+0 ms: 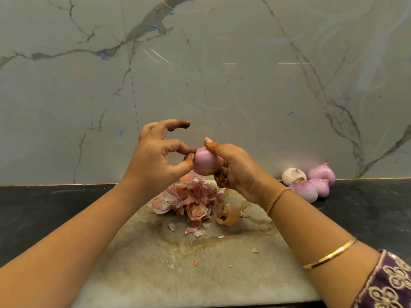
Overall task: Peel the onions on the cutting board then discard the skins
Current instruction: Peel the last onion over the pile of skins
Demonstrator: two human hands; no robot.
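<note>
A pale purple peeled onion (205, 162) is raised above the cutting board (200, 263). My right hand (235, 170) grips it from the right, thumb over its top. My left hand (158, 156) pinches the onion's left end between thumb and forefinger, the other fingers spread above. A heap of pink and brown onion skins (193, 200) lies on the far part of the board, with loose flakes scattered nearer me.
Several peeled onions (309, 181) sit on the black counter (44, 210) at the back right, against the grey marble wall (200, 74). The board is stained, and its near edge lies close to me.
</note>
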